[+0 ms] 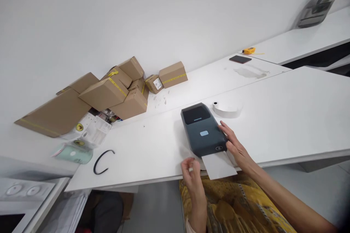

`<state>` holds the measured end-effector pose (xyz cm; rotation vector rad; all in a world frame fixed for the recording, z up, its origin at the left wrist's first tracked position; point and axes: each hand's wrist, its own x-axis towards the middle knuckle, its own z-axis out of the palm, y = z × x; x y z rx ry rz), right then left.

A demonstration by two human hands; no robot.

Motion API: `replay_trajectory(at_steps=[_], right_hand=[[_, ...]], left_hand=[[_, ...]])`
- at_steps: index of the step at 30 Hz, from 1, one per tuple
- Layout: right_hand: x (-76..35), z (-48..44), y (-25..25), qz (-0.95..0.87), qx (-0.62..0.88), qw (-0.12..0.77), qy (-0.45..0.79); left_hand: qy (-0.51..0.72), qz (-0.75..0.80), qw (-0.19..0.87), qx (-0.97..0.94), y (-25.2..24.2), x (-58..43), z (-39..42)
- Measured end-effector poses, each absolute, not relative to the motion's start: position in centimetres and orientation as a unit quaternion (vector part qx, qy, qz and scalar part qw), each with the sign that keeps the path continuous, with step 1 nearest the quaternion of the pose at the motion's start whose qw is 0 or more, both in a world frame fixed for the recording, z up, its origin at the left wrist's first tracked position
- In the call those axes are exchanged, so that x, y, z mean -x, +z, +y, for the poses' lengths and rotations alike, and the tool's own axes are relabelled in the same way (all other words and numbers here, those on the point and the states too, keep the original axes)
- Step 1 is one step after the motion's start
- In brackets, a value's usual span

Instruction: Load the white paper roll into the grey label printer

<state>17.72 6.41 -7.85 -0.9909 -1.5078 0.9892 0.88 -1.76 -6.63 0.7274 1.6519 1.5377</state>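
Note:
A dark grey label printer lies on the white table near its front edge. A blank white label sheet sticks out of its front slot and hangs over the table edge. My right hand rests along the printer's right side, fingers stretched out and touching the casing. By the printer's front left corner is my left hand, its fingers curled in towards the thumb. A small pale spot shows between them; whether it is paper or the table behind, I cannot tell. Behind the printer stands a partly unrolled white paper roll.
Several cardboard boxes are piled against the wall at left. In front lie packaged items, a mint-green pouch and a black curved band. Farther back are a phone, a yellow tape measure and a clear bottle.

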Motion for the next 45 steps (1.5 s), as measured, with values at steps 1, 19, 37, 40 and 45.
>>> replay_trajectory(at_steps=[1,19,37,40,45], right_hand=[[-17.9,6.3,-8.0,-0.64,0.408,0.514,0.4],[-17.6,6.4,-6.9,-0.676,0.445,0.526,0.262],[-16.2,7.7,-3.5,-0.811,0.43,0.396,0.019],[-16.6,7.5,-3.6,-0.807,0.426,0.403,0.067],[-18.0,6.6,-3.9,-0.756,0.416,0.457,0.216]], left_hand=[[0.585,0.637,0.41,-0.29,-7.0,-1.3,-2.5],[0.484,0.594,0.595,-0.242,-6.8,-5.4,-3.6],[0.469,0.473,0.679,-0.31,-5.5,-0.9,-3.3],[0.466,0.471,0.659,-0.357,-4.5,-0.2,-3.5],[0.552,0.548,0.542,-0.318,-3.9,1.8,-3.7]])
